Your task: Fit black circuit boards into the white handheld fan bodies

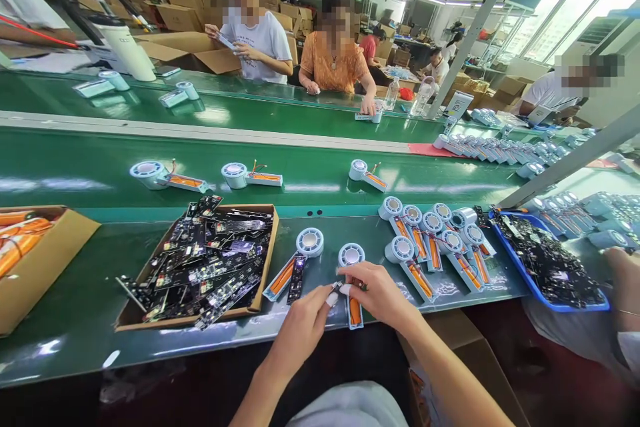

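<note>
Right in front of me lies a light-blue handheld fan (351, 253), its open handle holding an orange battery. My left hand (305, 317) and my right hand (375, 290) meet over that handle with fingertips pinched together. Something small is between them, but the fingers cover it and I cannot make it out. White covers show on fingertips of both hands. Just left of my hands is another fan (310, 241) with an orange battery in its handle. A black circuit board (296, 279) rests against that handle.
A cardboard tray (270, 267) of circuit boards stands left, beside a box (60, 267) of orange batteries. Several fans (401, 249) and a blue tray (565, 305) of boards lie right. More fans sit on the green conveyor (310, 180). Co-workers (335, 60) sit across; another person's hand (623, 273) is right.
</note>
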Available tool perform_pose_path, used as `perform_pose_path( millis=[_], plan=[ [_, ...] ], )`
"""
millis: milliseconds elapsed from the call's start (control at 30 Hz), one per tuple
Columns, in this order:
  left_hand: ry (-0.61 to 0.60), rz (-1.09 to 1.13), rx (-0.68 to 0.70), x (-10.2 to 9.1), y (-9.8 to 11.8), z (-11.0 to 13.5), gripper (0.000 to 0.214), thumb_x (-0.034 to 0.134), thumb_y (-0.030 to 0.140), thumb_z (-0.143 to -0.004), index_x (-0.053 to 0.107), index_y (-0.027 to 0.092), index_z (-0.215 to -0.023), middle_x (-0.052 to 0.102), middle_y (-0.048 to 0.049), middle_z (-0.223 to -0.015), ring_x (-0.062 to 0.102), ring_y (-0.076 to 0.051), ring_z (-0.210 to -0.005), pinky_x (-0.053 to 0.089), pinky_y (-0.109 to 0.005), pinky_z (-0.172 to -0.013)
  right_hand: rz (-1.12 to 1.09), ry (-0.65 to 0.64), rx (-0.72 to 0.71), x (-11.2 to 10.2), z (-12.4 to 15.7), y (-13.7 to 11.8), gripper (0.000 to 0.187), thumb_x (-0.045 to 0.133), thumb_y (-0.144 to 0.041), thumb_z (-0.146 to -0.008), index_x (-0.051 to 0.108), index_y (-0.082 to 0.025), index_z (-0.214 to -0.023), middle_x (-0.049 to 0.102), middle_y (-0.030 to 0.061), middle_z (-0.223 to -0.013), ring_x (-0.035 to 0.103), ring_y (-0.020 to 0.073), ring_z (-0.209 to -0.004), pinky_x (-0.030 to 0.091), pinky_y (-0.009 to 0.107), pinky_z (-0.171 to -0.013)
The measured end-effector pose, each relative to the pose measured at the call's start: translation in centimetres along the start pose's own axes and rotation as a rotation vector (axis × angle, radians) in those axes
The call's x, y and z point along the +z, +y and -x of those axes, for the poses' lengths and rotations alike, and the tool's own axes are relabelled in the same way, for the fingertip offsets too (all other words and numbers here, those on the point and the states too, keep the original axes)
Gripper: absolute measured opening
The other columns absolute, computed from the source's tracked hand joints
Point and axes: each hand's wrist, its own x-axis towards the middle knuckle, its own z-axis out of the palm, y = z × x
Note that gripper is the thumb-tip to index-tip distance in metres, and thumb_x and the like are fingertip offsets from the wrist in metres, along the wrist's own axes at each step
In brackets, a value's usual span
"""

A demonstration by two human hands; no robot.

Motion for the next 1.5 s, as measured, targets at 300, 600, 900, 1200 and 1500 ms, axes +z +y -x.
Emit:
perform_pose_path(
  millis=[300, 600, 900, 1200, 1500],
  plan=[
    [-0.064, 0.116, -0.062, -0.2, 0.7, -0.8, 0.032, 0.041, 0.028, -0.095, 0.071, 0.023, -0.088, 0.073, -0.0049, -0.079, 0.067, -0.022, -0.074, 0.047, -0.028, -0.068, -0.082, 0.009, 0.016, -0.3, 0.7, 0.7, 0.020, 0.068, -0.006, -0.087, 0.072, -0.022, -0.099, 0.072, 0.0013, -0.089, 0.063, 0.0166, -0.086, 0.051, 0.027, -0.079],
    [0.099, 0.268, -0.350, 0.7, 1.0, 0.8, 0.028, 0.043, 0.040, -0.090, 0.060, 0.021, -0.102, 0.067, -0.0004, -0.065, 0.055, -0.019, -0.051, 0.042, -0.028, -0.052, -0.378, 0.133, 0.068, -0.1, 2.5, 0.4, 0.017, 0.066, -0.021, -0.090, 0.075, -0.024, -0.104, 0.071, 0.0065, -0.107, 0.066, 0.0189, -0.096, 0.054, 0.030, -0.080],
    [0.186, 0.418, -0.394, 1.3, 1.3, 1.1, 0.024, 0.047, 0.043, -0.090, 0.049, 0.023, -0.102, 0.067, -0.0019, -0.083, 0.061, -0.016, -0.055, 0.050, -0.028, -0.051, -0.462, 0.281, 0.211, 1.4, 0.9, -0.3, 0.012, 0.061, -0.025, -0.091, 0.071, -0.019, -0.086, 0.068, 0.0018, -0.078, 0.061, 0.0142, -0.067, 0.051, 0.024, -0.061],
    [0.202, 0.304, -0.325, 1.6, 1.5, 1.2, 0.021, 0.042, 0.038, -0.094, 0.051, 0.022, -0.105, 0.066, 0.0007, -0.069, 0.061, -0.018, -0.051, 0.049, -0.028, -0.048, 0.312, 0.136, -0.129, 2.0, 1.1, -1.2, 0.022, 0.050, -0.009, -0.094, 0.067, -0.019, -0.103, 0.064, 0.0072, -0.092, 0.060, 0.0190, -0.083, 0.049, 0.028, -0.071],
    [0.331, 0.008, -0.078, 2.3, 0.4, 1.8, 0.028, 0.044, 0.027, -0.096, 0.064, 0.018, -0.114, 0.078, -0.0104, -0.105, 0.077, -0.023, -0.084, 0.063, -0.036, -0.074, 0.714, 0.051, -0.203, 1.1, 0.4, -2.7, 0.016, 0.063, -0.009, -0.090, 0.060, -0.018, -0.078, 0.061, 0.0033, -0.079, 0.053, 0.0184, -0.070, 0.038, 0.032, -0.061]
  ],
)
